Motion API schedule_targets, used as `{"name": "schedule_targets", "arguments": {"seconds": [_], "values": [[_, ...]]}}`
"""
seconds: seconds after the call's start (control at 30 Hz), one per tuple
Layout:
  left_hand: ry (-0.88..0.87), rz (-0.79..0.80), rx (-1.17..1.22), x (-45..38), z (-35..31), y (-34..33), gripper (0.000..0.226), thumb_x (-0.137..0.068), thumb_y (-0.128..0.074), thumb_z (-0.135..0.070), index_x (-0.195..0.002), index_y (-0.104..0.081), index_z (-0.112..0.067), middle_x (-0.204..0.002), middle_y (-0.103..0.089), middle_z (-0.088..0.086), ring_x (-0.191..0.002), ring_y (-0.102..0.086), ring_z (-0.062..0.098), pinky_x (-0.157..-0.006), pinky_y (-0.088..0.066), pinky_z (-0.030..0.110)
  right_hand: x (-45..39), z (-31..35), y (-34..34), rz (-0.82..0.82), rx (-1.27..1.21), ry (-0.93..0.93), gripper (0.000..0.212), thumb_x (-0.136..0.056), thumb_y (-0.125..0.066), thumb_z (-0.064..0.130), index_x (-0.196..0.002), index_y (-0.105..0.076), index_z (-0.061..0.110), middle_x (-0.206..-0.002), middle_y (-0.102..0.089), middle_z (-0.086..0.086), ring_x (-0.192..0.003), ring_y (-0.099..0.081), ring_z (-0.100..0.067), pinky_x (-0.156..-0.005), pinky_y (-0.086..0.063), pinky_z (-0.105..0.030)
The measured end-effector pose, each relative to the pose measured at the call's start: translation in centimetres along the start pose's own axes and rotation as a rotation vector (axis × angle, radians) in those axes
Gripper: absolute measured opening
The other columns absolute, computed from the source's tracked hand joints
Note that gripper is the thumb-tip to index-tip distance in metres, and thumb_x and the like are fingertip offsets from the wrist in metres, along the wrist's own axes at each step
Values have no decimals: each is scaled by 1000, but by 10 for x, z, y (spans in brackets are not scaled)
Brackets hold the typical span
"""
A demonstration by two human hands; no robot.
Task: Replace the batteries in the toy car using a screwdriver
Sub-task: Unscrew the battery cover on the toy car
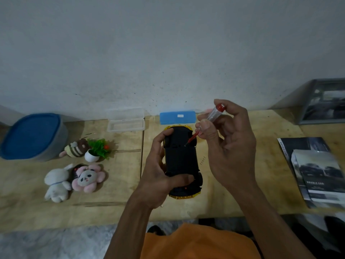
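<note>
**Mia:** What is on the far left of the table (242, 184)?

**Ben:** A blue tub (32, 136). Next to it are some soft toys (74, 176) and a little green plant (96, 149) in a white pot. Behind them, by the wall, sits a clear box (126, 122).

**Mia:** And in the middle?

**Ben:** The person's left hand (160, 174) is curled round the toy car (182, 161). The thumb lies across the near end and the fingers wrap the far end. The car is upside down, so its black belly faces up. It sits in the hand just above the table, in front of a blue case (177, 117).

**Mia:** What does the other hand do?

**Ben:** The right hand (229, 146) pinches the screwdriver (205, 124) between the thumb and the fingers. It has a clear handle with a red cap. The tip points down at the far part of the car's belly. It looks like it touches a screw there, but the screw is too small to see.

**Mia:** What could go wrong?

**Ben:** The tip might slip out of the screw if the tool leans too much, and then it could scratch the car or poke the left hand. The car could also turn if the left hand lets go a bit. And a tiny screw could roll away on the table.

**Mia:** What is on the right?

**Ben:** Some booklets (317, 171), and a picture frame (324, 101) leaning on the wall.
</note>
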State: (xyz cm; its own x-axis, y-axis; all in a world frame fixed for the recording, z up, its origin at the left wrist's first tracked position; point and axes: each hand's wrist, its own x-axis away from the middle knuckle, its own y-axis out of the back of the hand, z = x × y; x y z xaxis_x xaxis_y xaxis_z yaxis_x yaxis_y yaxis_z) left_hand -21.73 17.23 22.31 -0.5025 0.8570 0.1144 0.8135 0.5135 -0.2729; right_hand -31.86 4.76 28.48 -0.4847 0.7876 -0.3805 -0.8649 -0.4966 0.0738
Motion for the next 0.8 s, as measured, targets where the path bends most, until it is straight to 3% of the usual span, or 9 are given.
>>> {"name": "schedule_targets", "arguments": {"seconds": [0.37,0.8], "values": [[-16,1,36,0,-3,-3,104,-56,-85,4,-142,-41,-36,-137,-54,19,-109,-63,47,-79,-58,50,0,3,3,-19,20,16,32,-99,-60,14,-129,-49,14,-97,-73,4,-90,-73,-24,-76,-60,-50],[-9,0,38,5,-4,-7,104,-56,-85,3,-142,-42,-36,-135,-55,19,-104,-66,45,-78,-58,50,3,4,7,-24,33,26,33,-99,-60,11,-130,-48,11,-99,-72,3,-89,-73,-22,-77,-60,-49]]}}
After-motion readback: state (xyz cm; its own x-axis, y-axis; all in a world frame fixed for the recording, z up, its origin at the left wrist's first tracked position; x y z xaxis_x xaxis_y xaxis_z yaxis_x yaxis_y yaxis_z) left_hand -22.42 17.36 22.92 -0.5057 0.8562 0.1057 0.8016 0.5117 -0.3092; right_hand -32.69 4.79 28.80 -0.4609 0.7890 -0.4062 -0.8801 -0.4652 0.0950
